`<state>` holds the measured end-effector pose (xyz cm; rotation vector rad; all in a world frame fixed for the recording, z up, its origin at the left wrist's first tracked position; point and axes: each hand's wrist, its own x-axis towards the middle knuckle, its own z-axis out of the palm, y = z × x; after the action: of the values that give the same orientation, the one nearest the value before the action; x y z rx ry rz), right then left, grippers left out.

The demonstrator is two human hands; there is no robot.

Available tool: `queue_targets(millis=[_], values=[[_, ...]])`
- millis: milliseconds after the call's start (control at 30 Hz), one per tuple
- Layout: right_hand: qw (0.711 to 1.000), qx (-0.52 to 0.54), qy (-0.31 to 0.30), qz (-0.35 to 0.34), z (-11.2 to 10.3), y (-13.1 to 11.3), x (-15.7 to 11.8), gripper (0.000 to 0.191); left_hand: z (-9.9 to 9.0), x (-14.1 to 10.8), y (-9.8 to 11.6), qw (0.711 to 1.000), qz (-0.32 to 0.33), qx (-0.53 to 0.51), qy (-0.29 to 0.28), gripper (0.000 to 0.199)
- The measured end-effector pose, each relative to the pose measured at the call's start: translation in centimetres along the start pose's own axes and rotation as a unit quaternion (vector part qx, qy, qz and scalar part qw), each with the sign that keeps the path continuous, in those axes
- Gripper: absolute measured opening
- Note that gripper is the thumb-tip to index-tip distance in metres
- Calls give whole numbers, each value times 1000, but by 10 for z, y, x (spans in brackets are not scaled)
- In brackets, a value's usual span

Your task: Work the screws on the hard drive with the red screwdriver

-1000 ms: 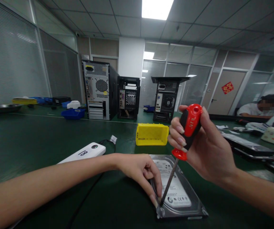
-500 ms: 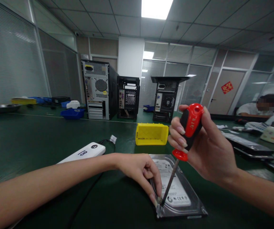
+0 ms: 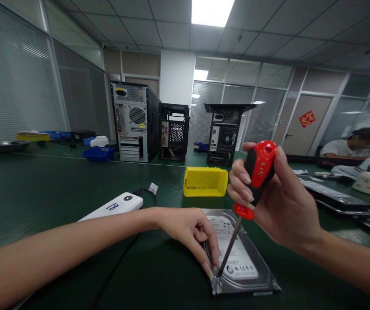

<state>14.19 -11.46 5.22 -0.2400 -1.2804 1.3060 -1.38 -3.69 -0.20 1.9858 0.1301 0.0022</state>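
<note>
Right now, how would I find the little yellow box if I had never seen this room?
Start at the big green table and find the flat silver hard drive that the left hand steadies while the right hand holds a red screwdriver. Just behind the drive sits the yellow bin. The other bins, farther back, are blue.

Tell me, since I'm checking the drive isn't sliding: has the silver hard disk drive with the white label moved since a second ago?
No. The silver hard disk drive keeps its spot just before the yellow plastic bin.
</note>
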Motion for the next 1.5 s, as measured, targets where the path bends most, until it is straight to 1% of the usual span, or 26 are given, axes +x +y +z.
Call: queue_targets(millis=[133,233,567,867,1133,1233,1367,1500], values=[[1000,0,-18,1,-1,0,-1,30,1,0,1,1000,-3,7,4,21],[1000,-3,-20,-2,0,-1,-2,30,1,0,1,1000,-1,9,3,21],[1000,-4,-14,-11,6,-4,-1,29,-1,-2,1,1000,2,16,4,22],[1000,-1,-7,-13,6,-4,-2,30,0,-1,1,1000,3,3,-4,21],[1000,-2,-5,-30,6,-5,-1,30,1,0,3,1000,6,4,-10,15],[1000,-2,-6,-25,6,-4,-1,30,1,0,3,1000,7,-1,-16,15],[1000,-6,-7,-17,5,-3,-1,29,2,0,2,1000,10,0,-10,18],[1000,-6,10,-10,6,-3,0,30,2,0,0,1000,17,5,-5,18]])
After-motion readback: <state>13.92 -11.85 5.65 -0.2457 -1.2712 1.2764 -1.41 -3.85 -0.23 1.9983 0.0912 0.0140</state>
